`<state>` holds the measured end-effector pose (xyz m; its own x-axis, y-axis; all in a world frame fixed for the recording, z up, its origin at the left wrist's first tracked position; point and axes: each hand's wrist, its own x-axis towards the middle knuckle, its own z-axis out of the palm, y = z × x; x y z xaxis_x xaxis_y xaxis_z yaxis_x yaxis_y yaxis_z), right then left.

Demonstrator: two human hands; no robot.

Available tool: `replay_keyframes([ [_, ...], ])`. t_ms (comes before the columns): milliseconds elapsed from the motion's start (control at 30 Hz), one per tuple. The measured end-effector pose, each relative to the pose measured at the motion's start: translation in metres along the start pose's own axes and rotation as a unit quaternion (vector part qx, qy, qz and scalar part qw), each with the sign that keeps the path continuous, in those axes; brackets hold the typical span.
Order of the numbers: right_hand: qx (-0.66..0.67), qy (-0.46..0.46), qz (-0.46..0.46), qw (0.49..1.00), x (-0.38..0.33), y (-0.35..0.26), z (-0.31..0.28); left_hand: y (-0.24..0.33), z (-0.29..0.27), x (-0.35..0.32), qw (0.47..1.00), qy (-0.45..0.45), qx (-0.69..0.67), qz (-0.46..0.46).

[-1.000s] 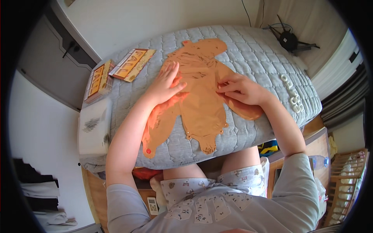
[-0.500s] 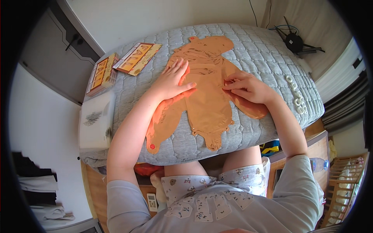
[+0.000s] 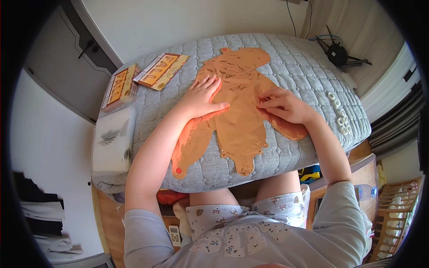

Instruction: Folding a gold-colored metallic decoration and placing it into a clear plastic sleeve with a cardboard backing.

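Note:
Flat, uninflated orange foil balloons (image 3: 241,129) lie overlapping on a grey quilted mattress. My left hand (image 3: 203,98) is open, palm down, with fingers and thumb stretched out over the foil on its left side. On the opposite side, my right hand (image 3: 286,105) is closed, its thumb and fingertips pinching the foil's edge near the middle piece. Small tabs stick out at the ends of the foil, one with a red round mark (image 3: 178,170) at the near left. What lies under my palms is hidden.
Printed flat packages (image 3: 119,87) are stacked at the mattress's left, with another package (image 3: 161,70) beside them. A clear plastic packet (image 3: 112,145) lies nearer. Several small white rolls (image 3: 342,117) line the right side. A black router (image 3: 337,51) sits at the far right corner.
The view has shifted slightly. Both hands stay nearly in place on the foil: the left still lies spread, and the right still pinches the edge.

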<state>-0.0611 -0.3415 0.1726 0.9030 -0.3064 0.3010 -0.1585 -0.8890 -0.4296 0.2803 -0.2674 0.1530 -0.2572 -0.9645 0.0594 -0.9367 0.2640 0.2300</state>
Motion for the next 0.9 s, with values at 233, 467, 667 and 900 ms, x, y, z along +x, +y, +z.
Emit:
replay_keyframes([
  [233,0.079,-0.006,0.06,0.995,-0.002,-0.004,-0.004,0.002,0.001,-0.002,1.0,-0.001,0.004,-0.002],
  [467,0.339,0.043,0.209,0.916,0.003,-0.003,-0.019,0.008,-0.005,-0.001,0.999,-0.015,0.027,-0.012],
  [667,0.38,0.173,0.376,0.827,0.055,0.067,-0.046,-0.002,0.001,-0.003,1.0,0.001,0.006,-0.008],
  [900,0.26,0.294,0.512,0.764,0.126,0.143,-0.027,0.007,-0.003,0.0,1.0,-0.005,0.023,-0.008],
])
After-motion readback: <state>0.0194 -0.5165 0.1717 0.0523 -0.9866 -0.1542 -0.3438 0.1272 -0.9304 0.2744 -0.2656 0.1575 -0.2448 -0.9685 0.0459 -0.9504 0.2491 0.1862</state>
